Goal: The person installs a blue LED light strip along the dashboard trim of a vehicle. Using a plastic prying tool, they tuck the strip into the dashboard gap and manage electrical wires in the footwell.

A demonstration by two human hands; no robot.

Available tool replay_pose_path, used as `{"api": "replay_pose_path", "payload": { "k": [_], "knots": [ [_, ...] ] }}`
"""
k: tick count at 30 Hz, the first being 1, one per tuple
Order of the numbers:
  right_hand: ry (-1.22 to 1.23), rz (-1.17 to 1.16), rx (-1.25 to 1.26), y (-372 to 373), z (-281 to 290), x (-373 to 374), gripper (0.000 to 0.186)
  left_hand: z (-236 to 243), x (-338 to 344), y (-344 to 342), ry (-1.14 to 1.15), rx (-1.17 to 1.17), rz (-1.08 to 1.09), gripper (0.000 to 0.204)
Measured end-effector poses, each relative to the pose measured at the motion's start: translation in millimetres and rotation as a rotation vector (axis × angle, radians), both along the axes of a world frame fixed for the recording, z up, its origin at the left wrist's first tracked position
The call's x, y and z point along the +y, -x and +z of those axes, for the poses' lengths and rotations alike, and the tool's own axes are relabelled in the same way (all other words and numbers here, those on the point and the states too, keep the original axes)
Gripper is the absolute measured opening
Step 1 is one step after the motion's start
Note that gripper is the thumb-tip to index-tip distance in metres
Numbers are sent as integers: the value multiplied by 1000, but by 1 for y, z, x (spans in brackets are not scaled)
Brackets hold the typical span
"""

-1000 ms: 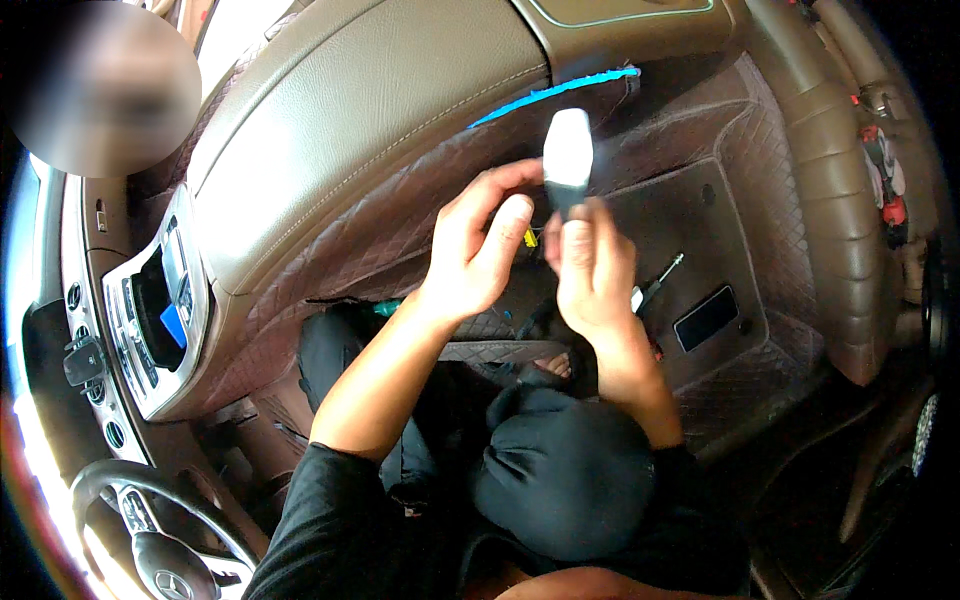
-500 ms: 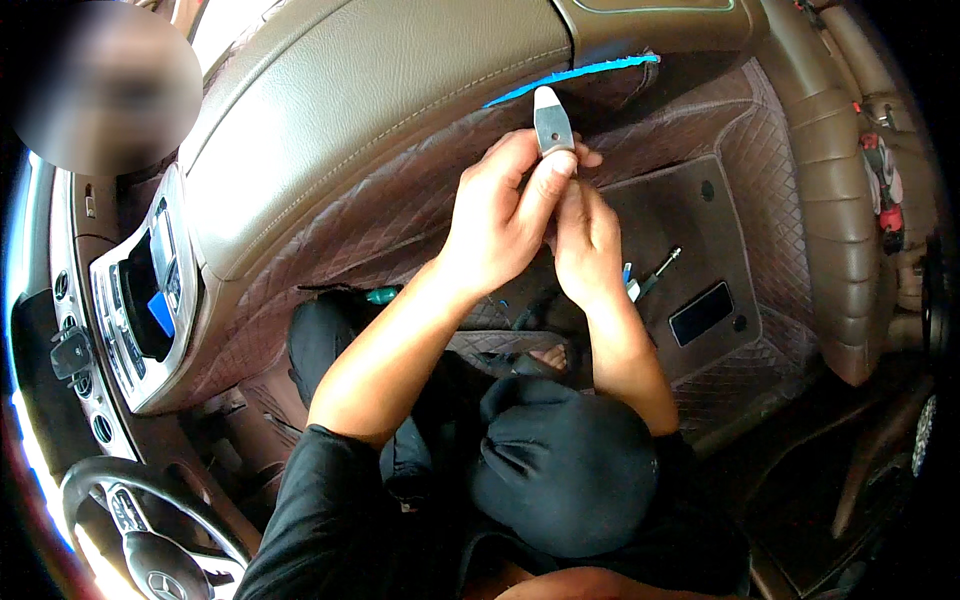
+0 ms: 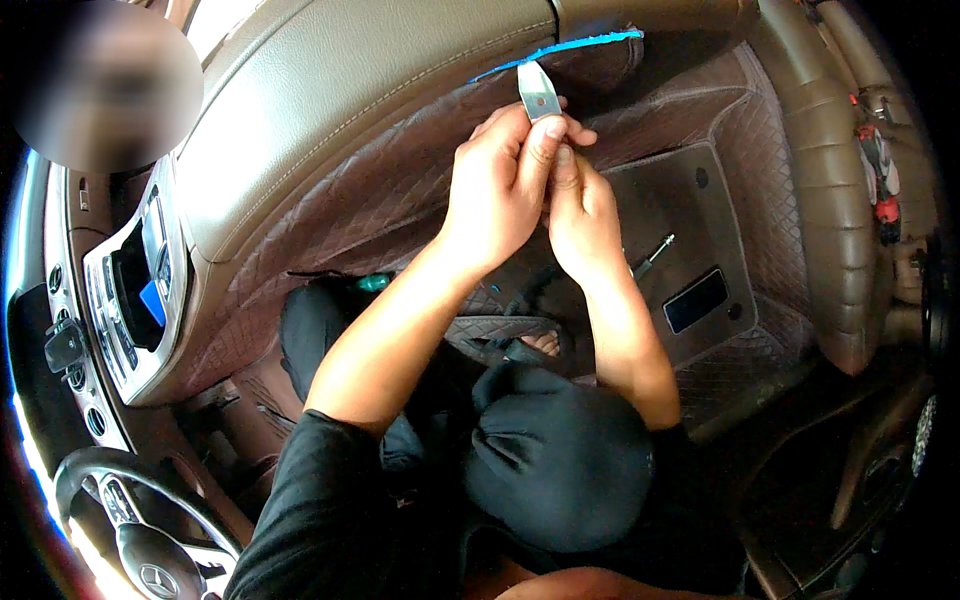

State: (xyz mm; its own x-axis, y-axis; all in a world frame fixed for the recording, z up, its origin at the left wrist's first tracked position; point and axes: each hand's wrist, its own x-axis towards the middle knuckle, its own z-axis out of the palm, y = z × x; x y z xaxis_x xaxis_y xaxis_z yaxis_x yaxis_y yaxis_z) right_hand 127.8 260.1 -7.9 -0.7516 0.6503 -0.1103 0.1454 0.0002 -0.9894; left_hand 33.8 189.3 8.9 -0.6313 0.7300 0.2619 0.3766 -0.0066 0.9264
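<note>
My left hand [image 3: 490, 200] is closed on a small flat silver tool [image 3: 540, 100] with a hole and a pale, tapered tip, its thumb pressed on the lower end. My right hand [image 3: 585, 225] is wrapped round the same tool just below, where the handle is hidden by my fingers. The tip points up at a blue strip [image 3: 580, 45] along the lower edge of a padded leather panel [image 3: 350, 80]; whether they touch I cannot tell.
A phone [image 3: 695, 300] and a screwdriver [image 3: 655, 255] lie on the dark mat, a green object [image 3: 372, 283] beside my dark-trousered leg. A console [image 3: 130, 310] and steering wheel [image 3: 150, 480] are left, padded leather trim [image 3: 840, 250] right. Rounded black fabric [image 3: 555, 460] fills the lower middle.
Both hands have moved up with the tool toward the blue strip. My left hand has come onto the tool beside my right, and the tool's silver face now shows.
</note>
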Motion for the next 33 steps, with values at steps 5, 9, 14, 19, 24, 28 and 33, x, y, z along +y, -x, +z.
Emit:
{"api": "replay_pose_path", "payload": {
  "k": [5,9,14,19,24,28,33],
  "knots": [
    [14,-17,55,1,8,2,49,3,13,-10,-204,-148,122,28],
    [15,-6,-25,-2,15,4,51,21,8,-7,-120,-273,14,32],
    [-45,-159,106,3,-4,-23,45,30,-17,10,66,-265,-187,36],
    [45,-104,188,1,-35,-29,42,7,-28,22,90,-145,-274,33],
    [-32,-71,216,5,-40,-22,40,-2,-27,25,-43,-43,-274,32],
    [-55,-33,261,13,-37,-21,44,2,-26,21,-67,-215,-237,32],
    [-118,-78,200,16,-41,-18,39,-1,-21,18,-116,-197,-168,29]
  ]
}}
